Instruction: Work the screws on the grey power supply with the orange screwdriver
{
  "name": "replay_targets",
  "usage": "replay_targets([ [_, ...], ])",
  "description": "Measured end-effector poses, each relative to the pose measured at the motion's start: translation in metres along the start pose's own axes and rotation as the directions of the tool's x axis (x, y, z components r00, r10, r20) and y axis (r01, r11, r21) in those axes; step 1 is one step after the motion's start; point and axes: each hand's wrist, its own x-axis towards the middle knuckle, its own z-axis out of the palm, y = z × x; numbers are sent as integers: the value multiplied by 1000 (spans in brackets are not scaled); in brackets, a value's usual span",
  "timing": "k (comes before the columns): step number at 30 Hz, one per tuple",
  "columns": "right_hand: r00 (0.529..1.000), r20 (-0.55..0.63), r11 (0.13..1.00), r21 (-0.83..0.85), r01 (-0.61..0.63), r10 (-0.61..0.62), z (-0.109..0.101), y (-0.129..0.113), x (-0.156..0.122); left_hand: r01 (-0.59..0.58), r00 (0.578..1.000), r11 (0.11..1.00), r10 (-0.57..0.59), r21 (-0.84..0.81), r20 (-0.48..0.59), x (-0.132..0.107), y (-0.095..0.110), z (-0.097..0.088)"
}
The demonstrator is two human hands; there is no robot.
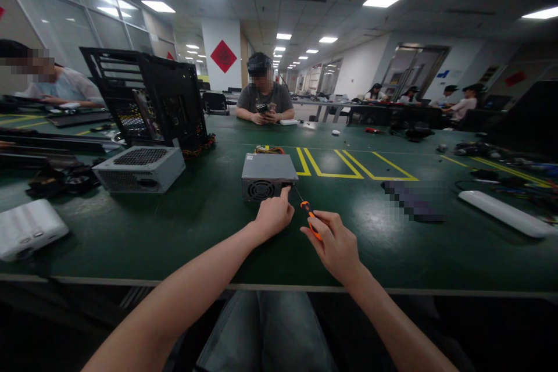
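A grey computer power supply (269, 166) sits on the green table, its fan grille and socket facing me. My left hand (274, 214) reaches its front right side; the index finger is stretched out and touches the casing by the socket, while the other fingers curl, partly hidden. An orange and black screwdriver (306, 207) is gripped in my right hand (333, 238). The thin shaft points up and left, with its tip at the lower right front corner of the power supply; exact contact is too small to tell.
A second power supply (142, 167) and an upright black computer case (148, 99) stand to the left. A white box-like device (32, 228) lies near the front left edge. At right are a white power-bank-like bar (503, 212) and cables. Someone (264, 93) sits opposite, holding a dark device.
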Motion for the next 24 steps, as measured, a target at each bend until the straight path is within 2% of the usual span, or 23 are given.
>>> replay_targets([
  [8,992,119,995,99,25,-37,0,-5,2,-1,1000,1000,0,11,18,0,1,0],
  [12,997,50,995,83,49,-53,1,-2,1,7,1000,1000,-7,23,21,0,1,1],
  [15,1000,15,999,47,21,-22,0,0,1,7,1000,1000,-7,17,14,0,1,1],
  [19,998,60,999,52,-1,-2,0,0,-1,7,1000,1000,-7,10,18,0,0,1],
  [24,990,135,992,125,17,-34,2,-3,-2,-5,1000,1000,5,-8,14,0,0,0],
])
